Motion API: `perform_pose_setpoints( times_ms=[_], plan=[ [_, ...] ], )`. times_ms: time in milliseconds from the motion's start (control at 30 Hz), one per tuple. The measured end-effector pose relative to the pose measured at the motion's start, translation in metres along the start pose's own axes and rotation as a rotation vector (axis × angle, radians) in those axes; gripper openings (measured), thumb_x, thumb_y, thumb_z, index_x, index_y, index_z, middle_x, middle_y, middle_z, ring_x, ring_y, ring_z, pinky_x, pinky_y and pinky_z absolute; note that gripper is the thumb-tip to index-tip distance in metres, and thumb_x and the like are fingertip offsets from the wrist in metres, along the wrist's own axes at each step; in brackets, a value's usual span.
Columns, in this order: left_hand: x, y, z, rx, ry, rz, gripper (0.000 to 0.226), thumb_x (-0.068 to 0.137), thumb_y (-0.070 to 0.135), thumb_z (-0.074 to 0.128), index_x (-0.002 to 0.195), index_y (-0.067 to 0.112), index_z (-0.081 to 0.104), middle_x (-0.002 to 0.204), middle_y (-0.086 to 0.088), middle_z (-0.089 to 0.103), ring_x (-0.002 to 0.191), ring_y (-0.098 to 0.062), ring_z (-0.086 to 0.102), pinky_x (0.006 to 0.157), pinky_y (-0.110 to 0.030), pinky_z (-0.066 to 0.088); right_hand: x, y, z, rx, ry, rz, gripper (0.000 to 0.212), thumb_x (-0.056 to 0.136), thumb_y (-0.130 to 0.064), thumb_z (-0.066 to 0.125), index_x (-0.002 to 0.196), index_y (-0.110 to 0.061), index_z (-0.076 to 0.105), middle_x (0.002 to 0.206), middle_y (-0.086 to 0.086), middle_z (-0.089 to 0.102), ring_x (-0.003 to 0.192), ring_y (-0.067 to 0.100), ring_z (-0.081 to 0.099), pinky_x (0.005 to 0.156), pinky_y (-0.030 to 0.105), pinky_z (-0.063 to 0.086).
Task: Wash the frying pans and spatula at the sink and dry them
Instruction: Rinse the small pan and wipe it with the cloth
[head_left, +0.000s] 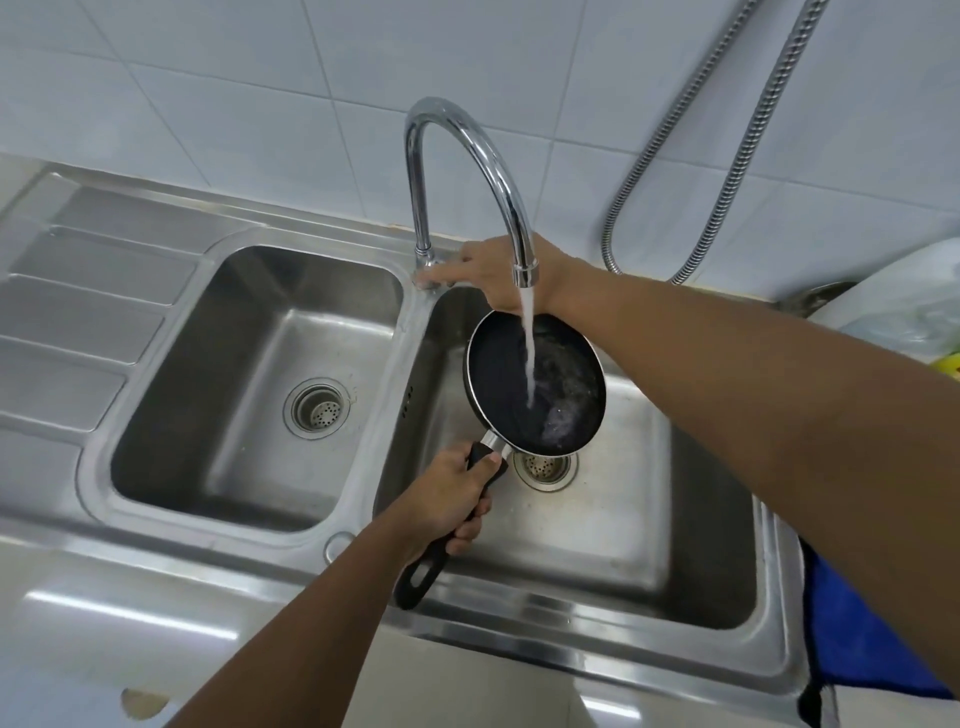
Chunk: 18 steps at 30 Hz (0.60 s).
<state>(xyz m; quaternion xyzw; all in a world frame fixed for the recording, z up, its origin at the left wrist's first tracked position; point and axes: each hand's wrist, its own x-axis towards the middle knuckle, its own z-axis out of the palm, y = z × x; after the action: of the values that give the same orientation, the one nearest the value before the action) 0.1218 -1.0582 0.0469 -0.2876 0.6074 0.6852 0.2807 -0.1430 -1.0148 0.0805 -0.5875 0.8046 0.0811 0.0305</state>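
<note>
Left hand (457, 499): fingers wrapped round pan (561, 384) handle;
Right hand (498, 275): fingers on tap (467, 156) base, grip unclear;
Pan: under running water (530, 353), right basin (649, 493)

I see 1 metal hose (737, 166) looping down the white wall tiles (208, 78); at right, a plastic bag (904, 296) above a blue cloth (852, 634).

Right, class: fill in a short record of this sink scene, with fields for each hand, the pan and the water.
left hand: grips the frying pan by its black handle
right hand: at the base of the tap, grip unclear
frying pan: held over the right basin, near its drain
water: running from the tap into the frying pan
</note>
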Motion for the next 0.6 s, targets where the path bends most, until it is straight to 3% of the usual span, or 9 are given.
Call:
perform_pose_setpoints(
  times_ms=[133,200,267,333,400,467,500,567,600],
  plan=[
    [0.001,-0.004,0.002,0.022,0.023,0.005,0.024,0.111,0.033,0.042,0.110,0.009,0.047,0.066,-0.005,0.045,0.040,-0.013,0.033,0.037,-0.022,0.027,-0.015,0.014,0.008,0.234,-0.001,0.362,0.067,0.077,-0.024,0.037,0.143,-0.032,0.046,0.089,0.000,0.054,0.080,0.028,0.061,0.067,0.036,0.040],
    [0.003,-0.008,0.003,0.060,0.054,0.015,0.023,0.111,0.032,0.043,0.115,0.009,0.048,0.068,-0.006,0.044,0.040,-0.013,0.033,0.037,-0.023,0.028,-0.033,0.008,0.010,0.352,-0.012,0.430,0.060,0.080,-0.020,0.035,0.139,-0.024,0.048,0.102,0.005,0.060,0.087,0.030,0.060,0.071,0.038,0.043],
    [0.005,-0.009,0.005,0.128,0.100,0.045,0.018,0.110,0.030,0.044,0.118,0.015,0.050,0.069,-0.007,0.045,0.040,-0.014,0.034,0.038,-0.024,0.030,-0.064,-0.002,0.022,0.448,0.080,0.467,0.059,0.089,-0.003,0.041,0.143,-0.027,0.039,0.115,0.006,0.058,0.097,0.030,0.057,0.082,0.044,0.049],
    [0.008,-0.007,0.008,0.287,0.167,0.093,0.017,0.110,0.026,0.044,0.124,0.019,0.050,0.072,-0.006,0.048,0.044,-0.015,0.039,0.043,-0.027,0.036,-0.108,-0.015,0.038,0.589,0.195,0.586,0.070,0.091,0.004,0.048,0.148,-0.033,0.031,0.132,0.006,0.055,0.114,0.029,0.055,0.096,0.045,0.047],
    [0.009,-0.002,0.009,0.485,0.231,0.132,0.023,0.109,0.023,0.044,0.132,0.020,0.047,0.080,-0.006,0.056,0.055,-0.016,0.051,0.050,-0.029,0.044,-0.154,-0.028,0.062,0.671,0.225,0.742,0.069,0.091,0.006,0.050,0.150,-0.026,0.036,0.142,0.008,0.049,0.126,0.029,0.050,0.104,0.044,0.044],
    [0.009,0.002,0.013,0.620,0.291,0.139,0.029,0.109,0.022,0.041,0.138,0.021,0.041,0.096,-0.013,0.062,0.072,-0.024,0.063,0.055,-0.034,0.054,-0.191,-0.047,0.084,0.654,0.111,0.809,0.070,0.087,0.009,0.049,0.150,-0.019,0.038,0.146,0.010,0.045,0.130,0.032,0.049,0.107,0.045,0.042],
    [0.007,0.005,0.017,0.695,0.323,0.144,0.033,0.108,0.020,0.041,0.141,0.021,0.037,0.104,-0.017,0.063,0.082,-0.030,0.066,0.064,-0.040,0.059,-0.205,-0.057,0.092,0.635,0.019,0.806,0.072,0.086,0.010,0.051,0.151,-0.017,0.036,0.150,0.011,0.042,0.134,0.032,0.047,0.109,0.045,0.041],
    [0.000,0.010,0.029,0.936,0.414,0.159,0.052,0.106,0.017,0.042,0.155,0.025,0.025,0.117,-0.019,0.064,0.100,-0.036,0.067,0.087,-0.048,0.056,-0.231,-0.079,0.106,0.634,-0.157,0.762,0.079,0.086,0.005,0.058,0.156,-0.016,0.029,0.161,0.010,0.031,0.145,0.029,0.036,0.116,0.042,0.036],
    [-0.005,0.012,0.035,1.069,0.466,0.170,0.062,0.105,0.015,0.042,0.160,0.025,0.016,0.122,-0.019,0.064,0.105,-0.037,0.066,0.090,-0.047,0.053,-0.241,-0.087,0.110,0.635,-0.236,0.741,0.081,0.087,0.002,0.059,0.158,-0.016,0.025,0.164,0.009,0.026,0.149,0.028,0.031,0.119,0.042,0.032]
  ],
)
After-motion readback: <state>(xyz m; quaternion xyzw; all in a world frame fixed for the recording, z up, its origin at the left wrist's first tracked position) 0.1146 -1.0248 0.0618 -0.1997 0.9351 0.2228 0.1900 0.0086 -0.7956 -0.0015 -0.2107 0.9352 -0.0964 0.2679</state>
